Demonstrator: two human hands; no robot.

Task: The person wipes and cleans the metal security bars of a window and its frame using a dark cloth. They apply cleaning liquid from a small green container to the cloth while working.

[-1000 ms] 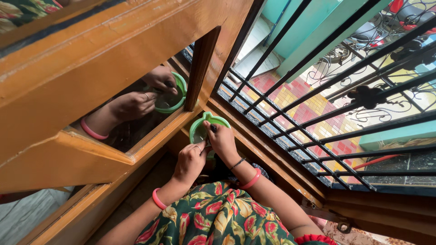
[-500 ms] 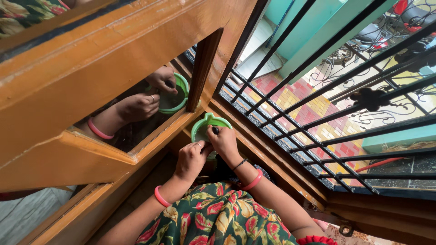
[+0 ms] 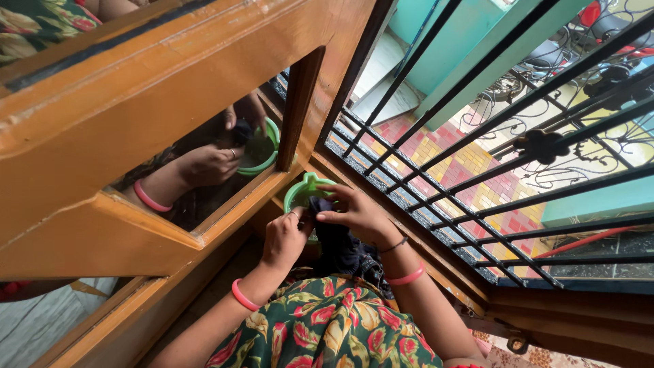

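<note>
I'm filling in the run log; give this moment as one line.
left hand: grips round green plastic mirror | right hand: pinches dark cloth at mirror | setting: wooden window frame, black metal grille

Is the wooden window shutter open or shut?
Open: the wooden shutter stands swung inward, away from the barred grille, its glass pane reflecting both hands.

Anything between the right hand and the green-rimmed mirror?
Yes: a dark cloth hangs from the right hand and drapes over the green-rimmed mirror, covering part of it. The left hand holds the mirror's lower edge directly.
</note>
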